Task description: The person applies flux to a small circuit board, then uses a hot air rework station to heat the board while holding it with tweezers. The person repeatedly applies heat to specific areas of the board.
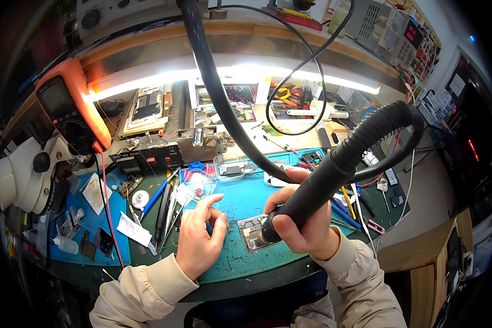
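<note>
My right hand (pixel 307 234) is wrapped round the black handle of a hot air gun (pixel 317 188), whose ribbed hose bends up and away to the right. Its nozzle tilts down, close over a small circuit board (pixel 248 232) lying on the blue work mat (pixel 235 259). The nozzle hides part of the board, and I cannot tell whether they touch. Left of the board, my left hand (pixel 198 240) rests above the mat, thumb and fingers apart, with nothing visible in it. A clear dish (pixel 199 183) with small red bits sits just beyond its fingers.
An orange multimeter (pixel 65 109) stands at the left with its leads hanging down. Tweezers and pens (pixel 163 210) lie left of my left hand. A thick black cable (pixel 213 87) crosses the middle. Pliers (pixel 366 202) and other tools crowd the right, and a lit shelf (pixel 240 52) spans the back.
</note>
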`<state>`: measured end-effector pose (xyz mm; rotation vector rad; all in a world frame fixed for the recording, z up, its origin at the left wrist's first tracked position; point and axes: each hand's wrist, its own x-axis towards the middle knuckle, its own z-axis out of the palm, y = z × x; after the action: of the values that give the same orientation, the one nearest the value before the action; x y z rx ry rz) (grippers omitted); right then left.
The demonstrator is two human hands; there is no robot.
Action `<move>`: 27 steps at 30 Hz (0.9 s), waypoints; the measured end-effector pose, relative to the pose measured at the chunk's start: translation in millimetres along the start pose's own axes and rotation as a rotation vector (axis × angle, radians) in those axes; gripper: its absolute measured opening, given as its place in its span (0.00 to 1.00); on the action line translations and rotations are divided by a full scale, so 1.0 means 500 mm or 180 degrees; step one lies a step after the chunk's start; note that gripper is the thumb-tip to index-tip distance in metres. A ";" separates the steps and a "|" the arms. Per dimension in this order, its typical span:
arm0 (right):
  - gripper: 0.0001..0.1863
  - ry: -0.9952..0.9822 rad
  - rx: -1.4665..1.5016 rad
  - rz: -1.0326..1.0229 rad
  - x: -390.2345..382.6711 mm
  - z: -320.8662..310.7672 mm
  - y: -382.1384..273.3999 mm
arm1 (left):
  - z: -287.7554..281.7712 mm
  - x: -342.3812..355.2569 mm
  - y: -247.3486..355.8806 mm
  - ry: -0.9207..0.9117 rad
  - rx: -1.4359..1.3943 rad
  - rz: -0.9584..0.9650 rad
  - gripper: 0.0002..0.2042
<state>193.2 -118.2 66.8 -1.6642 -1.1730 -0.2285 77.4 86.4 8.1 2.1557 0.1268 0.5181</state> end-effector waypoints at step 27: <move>0.36 -0.0053 -0.0336 -0.0606 0.010 -0.007 0.017 | 0.002 0.000 -0.006 0.0017 0.0026 0.0022 0.19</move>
<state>203.7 -117.9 66.0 -1.6482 -1.3532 -0.4026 78.1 87.4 5.0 2.1635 0.1247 0.5282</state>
